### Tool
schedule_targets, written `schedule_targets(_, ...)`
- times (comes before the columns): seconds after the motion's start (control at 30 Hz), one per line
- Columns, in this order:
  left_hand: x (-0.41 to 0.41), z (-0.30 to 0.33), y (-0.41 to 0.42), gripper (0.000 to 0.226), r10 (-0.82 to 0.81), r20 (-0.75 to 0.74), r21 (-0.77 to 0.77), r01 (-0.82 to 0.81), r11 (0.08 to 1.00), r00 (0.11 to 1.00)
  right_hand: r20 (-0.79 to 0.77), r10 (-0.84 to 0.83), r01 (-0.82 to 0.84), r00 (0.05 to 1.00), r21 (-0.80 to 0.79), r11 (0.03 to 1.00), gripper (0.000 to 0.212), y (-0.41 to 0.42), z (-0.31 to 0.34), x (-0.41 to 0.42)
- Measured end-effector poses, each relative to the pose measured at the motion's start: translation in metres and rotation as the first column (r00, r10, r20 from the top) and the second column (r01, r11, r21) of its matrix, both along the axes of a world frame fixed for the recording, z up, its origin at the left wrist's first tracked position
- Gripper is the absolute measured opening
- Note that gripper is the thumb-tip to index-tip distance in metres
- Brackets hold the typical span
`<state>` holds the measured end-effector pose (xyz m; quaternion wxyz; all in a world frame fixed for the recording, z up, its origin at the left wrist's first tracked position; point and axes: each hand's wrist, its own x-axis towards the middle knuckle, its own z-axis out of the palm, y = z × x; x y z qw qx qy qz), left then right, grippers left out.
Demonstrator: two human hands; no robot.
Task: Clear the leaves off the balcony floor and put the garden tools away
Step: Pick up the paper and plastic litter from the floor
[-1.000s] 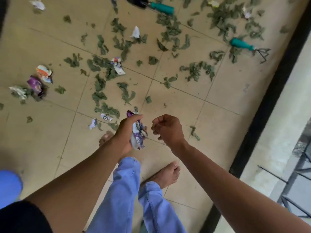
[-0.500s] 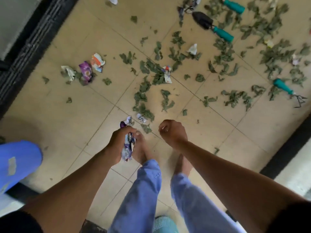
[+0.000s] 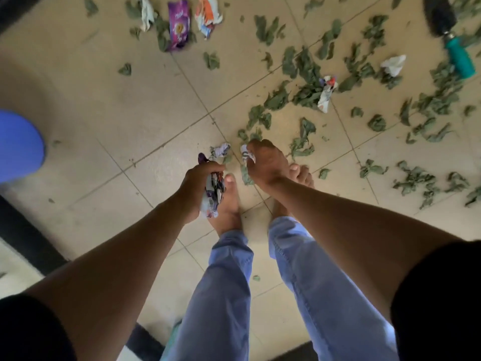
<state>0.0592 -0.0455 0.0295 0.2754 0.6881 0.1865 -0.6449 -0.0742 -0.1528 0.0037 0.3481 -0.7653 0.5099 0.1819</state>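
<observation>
Matt beige floor tiles (image 3: pixel 145 105), glossy crinkled foil wrapper (image 3: pixel 178 24), smooth teal plastic trowel handle (image 3: pixel 459 59), limp dull leaves (image 3: pixel 304 95).

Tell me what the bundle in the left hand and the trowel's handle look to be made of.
Bundle of wrappers gripped by the left hand: likely thin printed plastic film or foil, crinkled, glossy, with a barcode. Trowel handle: teal, smooth, probably plastic or rubber; blur leaves it open.

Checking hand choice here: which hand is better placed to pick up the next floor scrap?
Right. The right hand is already pinching the white scrap; the left hand is full of wrappers.
</observation>
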Motion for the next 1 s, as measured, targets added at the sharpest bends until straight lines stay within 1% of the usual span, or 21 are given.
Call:
schedule_targets(0.03,-0.002,-0.010,0.005,0.026,0.009,0.029,0.027,-0.010,1.000,1.000,-0.011,0.026,-0.026,1.000,0.002,1.000,0.025,0.002,-0.007,0.001)
schedule_targets(0.07,-0.003,-0.013,0.006,0.024,0.024,0.023,0.039,-0.025,0.999,0.999,-0.020,0.053,-0.053,0.998,0.003,0.999,0.025,0.003,-0.015,0.001)
schedule_targets(0.13,-0.002,-0.018,0.009,0.021,0.083,-0.044,0.016,-0.083,0.996,0.996,-0.027,0.099,-0.099,0.995,-0.028,0.995,0.024,0.005,-0.028,0.005)
schedule_targets(0.17,-0.003,-0.022,0.010,0.021,0.119,-0.033,0.027,-0.118,0.993,0.992,-0.040,0.114,-0.116,0.993,-0.043,0.992,0.023,0.006,-0.033,0.007)
schedule_targets(0.27,-0.013,-0.024,0.014,0.022,0.214,-0.071,0.004,-0.214,0.977,0.974,-0.114,0.136,-0.146,0.984,-0.087,0.985,0.018,0.008,-0.045,0.014)
schedule_targets(0.33,-0.023,-0.026,0.016,0.011,0.217,-0.104,0.029,-0.215,0.976,0.971,-0.168,0.143,-0.165,0.975,-0.125,0.978,0.013,0.008,-0.048,0.016)
schedule_targets(0.47,-0.022,-0.021,0.016,0.018,0.226,-0.077,0.020,-0.225,0.974,0.971,-0.190,0.144,-0.161,0.971,-0.077,0.984,0.021,0.000,-0.040,0.013)
schedule_targets(0.5,-0.024,-0.018,0.016,0.023,0.247,-0.089,0.013,-0.247,0.969,0.965,-0.182,0.107,-0.119,0.978,-0.059,0.991,0.019,-0.002,-0.033,0.011)
schedule_targets(0.53,-0.025,-0.015,0.016,0.027,0.264,-0.095,0.007,-0.265,0.964,0.960,-0.156,0.035,-0.041,0.987,-0.037,0.998,0.017,-0.005,-0.025,0.009)
schedule_targets(0.57,-0.026,-0.012,0.016,0.028,0.302,-0.108,0.003,-0.303,0.953,0.947,-0.112,-0.057,0.057,0.992,-0.002,0.998,0.015,-0.006,-0.016,0.007)
schedule_targets(0.6,-0.026,-0.006,0.014,0.024,0.326,-0.121,0.000,-0.328,0.945,0.938,-0.060,-0.150,0.153,0.987,0.050,0.987,0.014,-0.007,-0.006,0.006)
schedule_targets(0.67,-0.026,0.002,0.013,0.014,0.368,-0.151,-0.028,-0.376,0.926,0.917,0.031,-0.312,0.298,0.949,0.222,0.928,0.010,-0.008,0.012,0.006)
schedule_targets(0.73,-0.023,0.009,0.006,0.015,0.363,-0.150,-0.057,-0.374,0.926,0.920,0.087,-0.459,0.382,0.884,0.431,0.818,0.009,-0.010,0.027,0.006)
schedule_targets(0.77,-0.021,0.012,0.003,0.017,0.361,-0.127,-0.081,-0.373,0.924,0.924,0.106,-0.508,0.396,0.855,0.500,0.770,0.012,-0.011,0.035,0.008)
schedule_targets(0.8,-0.018,0.016,-0.001,0.025,0.357,-0.106,-0.117,-0.369,0.922,0.928,0.125,-0.550,0.400,0.826,0.558,0.727,0.015,-0.011,0.041,0.011)
schedule_targets(0.87,-0.013,0.019,-0.009,0.047,0.335,-0.121,-0.180,-0.353,0.918,0.934,0.151,-0.614,0.394,0.775,0.645,0.655,0.022,-0.003,0.050,0.019)
schedule_targets(0.9,-0.011,0.020,-0.012,0.052,0.321,-0.122,-0.183,-0.339,0.923,0.939,0.169,-0.619,0.382,0.767,0.654,0.653,0.024,0.001,0.053,0.023)
schedule_targets(0.93,-0.008,0.022,-0.016,0.048,0.304,-0.089,-0.150,-0.314,0.937,0.949,0.192,-0.601,0.371,0.776,0.631,0.681,0.026,0.006,0.052,0.025)
schedule_targets(0.97,-0.006,0.021,-0.017,0.038,0.287,-0.063,-0.113,-0.293,0.950,0.956,0.209,-0.558,0.354,0.803,0.586,0.729,0.026,0.010,0.050,0.028)
schedule_targets(1.0,-0.004,0.018,-0.018,0.028,0.281,-0.034,-0.082,-0.283,0.956,0.959,0.207,-0.523,0.348,0.827,0.541,0.766,0.022,0.012,0.047,0.030)
